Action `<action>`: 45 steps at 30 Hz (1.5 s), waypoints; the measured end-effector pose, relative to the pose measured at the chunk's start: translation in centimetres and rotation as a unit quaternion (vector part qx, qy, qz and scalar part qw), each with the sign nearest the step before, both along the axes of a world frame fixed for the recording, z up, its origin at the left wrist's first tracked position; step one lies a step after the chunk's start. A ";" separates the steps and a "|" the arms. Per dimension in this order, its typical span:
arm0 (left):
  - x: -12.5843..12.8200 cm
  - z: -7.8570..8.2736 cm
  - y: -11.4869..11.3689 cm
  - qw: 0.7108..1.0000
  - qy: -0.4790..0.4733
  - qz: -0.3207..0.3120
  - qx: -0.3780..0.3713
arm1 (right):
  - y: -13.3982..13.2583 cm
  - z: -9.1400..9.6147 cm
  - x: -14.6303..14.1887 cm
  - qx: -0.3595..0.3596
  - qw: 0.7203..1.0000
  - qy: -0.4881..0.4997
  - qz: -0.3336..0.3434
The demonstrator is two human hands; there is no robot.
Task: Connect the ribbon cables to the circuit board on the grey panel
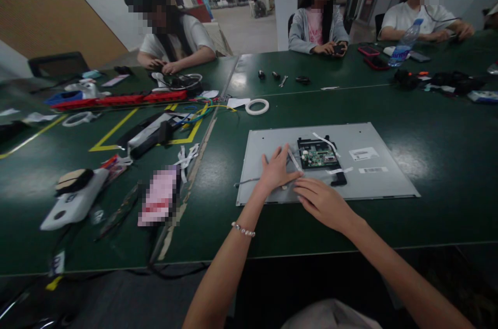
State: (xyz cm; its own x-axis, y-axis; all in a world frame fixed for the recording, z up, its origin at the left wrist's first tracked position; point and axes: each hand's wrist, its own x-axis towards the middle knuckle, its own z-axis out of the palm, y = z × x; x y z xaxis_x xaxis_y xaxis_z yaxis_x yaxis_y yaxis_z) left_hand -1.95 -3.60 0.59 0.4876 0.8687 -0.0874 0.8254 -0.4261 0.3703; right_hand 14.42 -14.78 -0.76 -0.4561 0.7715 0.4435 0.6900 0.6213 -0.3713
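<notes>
A grey metal panel (pixel 373 183) lies flat on the dark green table (pixel 428 225) in front of me. A green circuit board (pixel 317 155) in a black frame sits near its middle, with white tape strips around it. My left hand (pixel 276 170) lies flat on the panel, fingers spread, just left of the board. My right hand (pixel 321 202) rests at the panel's near edge, its fingers together and pointing left, touching the panel below my left hand. A thin grey cable runs off the panel's left edge.
A white tape roll (pixel 257 106) lies beyond the panel. To the left are a black tool (pixel 150 142), a white device (pixel 73 202), coloured wires and a red strip (pixel 120 99). Three people sit across the table; a water bottle (pixel 404 43) stands far right.
</notes>
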 end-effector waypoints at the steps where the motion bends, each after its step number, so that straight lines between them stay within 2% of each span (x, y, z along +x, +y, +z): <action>1: 0.0 0.0 0.0 1.000 -0.001 -0.002 -0.003 | -0.1 0.2 0.1 0.003 1.000 0.002 0.000; 7: -0.6 0.5 0.2 0.999 -0.021 -0.001 -0.030 | -0.8 1.0 2.2 0.008 1.000 0.003 -0.029; 11: -1.5 0.7 0.6 0.997 -0.063 0.020 -0.035 | -0.9 0.7 7.1 0.001 0.996 -0.049 -0.070; 15: -2.2 0.4 1.0 0.993 -0.096 0.065 0.010 | -0.9 0.4 12.9 -0.033 0.986 -0.110 -0.117; 18: -2.4 0.1 1.1 0.990 -0.104 0.081 0.047 | -1.2 0.6 14.5 -0.030 0.984 -0.122 -0.124; 20: -2.3 -0.1 1.0 0.990 -0.097 0.081 0.059 | -1.4 0.8 13.7 -0.027 0.983 -0.144 -0.107; 23: -2.0 -0.2 0.7 0.992 -0.070 0.078 0.064 | -1.8 1.0 10.4 -0.022 0.978 -0.187 -0.086; 27: -1.7 -0.2 0.2 0.994 -0.025 0.077 0.067 | -2.4 0.8 5.4 -0.005 0.965 -0.235 -0.120; 31: -1.5 -0.3 -0.2 0.995 0.007 0.063 0.078 | -2.6 0.8 2.2 -0.015 0.949 -0.264 -0.171; 34: -1.4 -0.4 -0.4 0.995 0.021 0.056 0.078 | -2.5 1.0 1.3 -0.021 0.944 -0.263 -0.198; 39: -1.5 -0.3 -0.6 0.996 0.016 0.050 0.078 | -2.0 1.3 1.6 -0.006 0.955 -0.230 -0.186; 45: -1.5 -0.3 -0.6 0.995 0.011 0.048 0.085 | -1.6 0.8 2.2 0.024 0.961 -0.203 -0.185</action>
